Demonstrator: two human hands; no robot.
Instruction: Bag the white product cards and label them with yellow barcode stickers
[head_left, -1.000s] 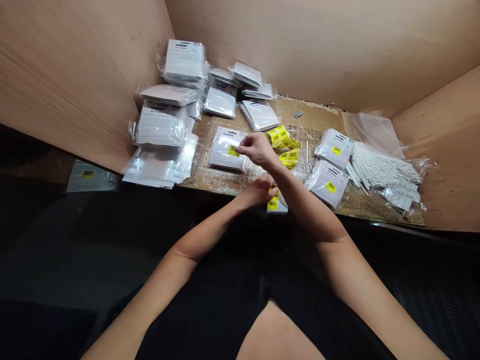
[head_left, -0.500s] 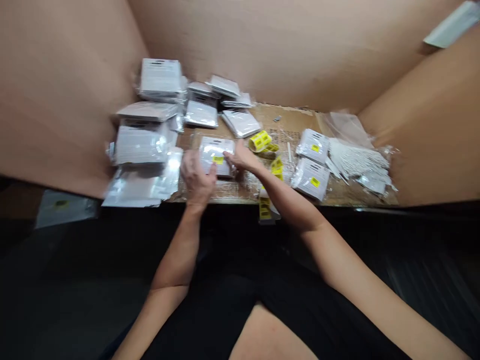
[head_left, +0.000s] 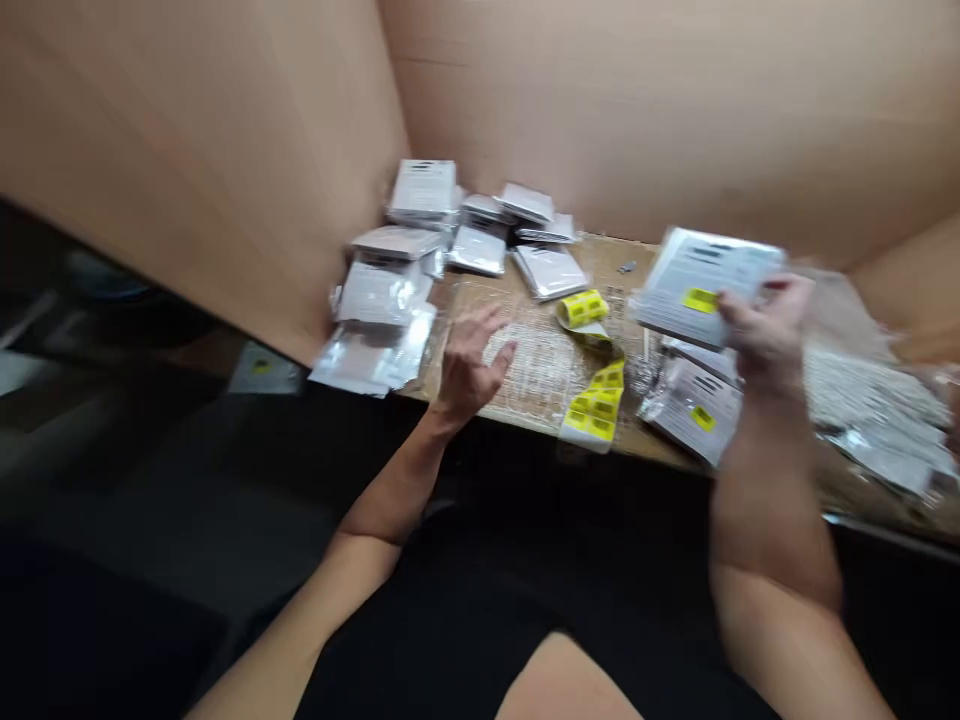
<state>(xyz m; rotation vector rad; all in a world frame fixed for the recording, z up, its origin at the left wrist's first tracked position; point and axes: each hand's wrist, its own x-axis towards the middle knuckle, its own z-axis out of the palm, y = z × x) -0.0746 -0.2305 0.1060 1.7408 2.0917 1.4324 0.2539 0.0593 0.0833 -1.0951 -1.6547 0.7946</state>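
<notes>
Two hands are showing: the right hand point(head_left: 772, 320) is gripping a squarish packet point(head_left: 686, 270) by its right edge, thumb lying on the printed face near a yellow label point(head_left: 700, 300), while its other fingers are mostly hiding from view. Blur is smearing the print beyond reading. The held packet is hanging above a pair of labelled packets point(head_left: 694, 410), partly covering the farther one; the right forearm is masking part of the white sticks point(head_left: 874, 390), whose bag is running off near the right edge. The left hand point(head_left: 472, 365) is holding nothing, its fingers spreading loosely over the worktop point(head_left: 536, 375); whether it is touching, I cannot tell. Clear, wrinkled film is glinting on the stacked packets point(head_left: 379, 290) at the left. Between the hands, a yellow label strip point(head_left: 596, 405) is curling from its roll and drooping, glossy, over the worktop's near edge.
</notes>
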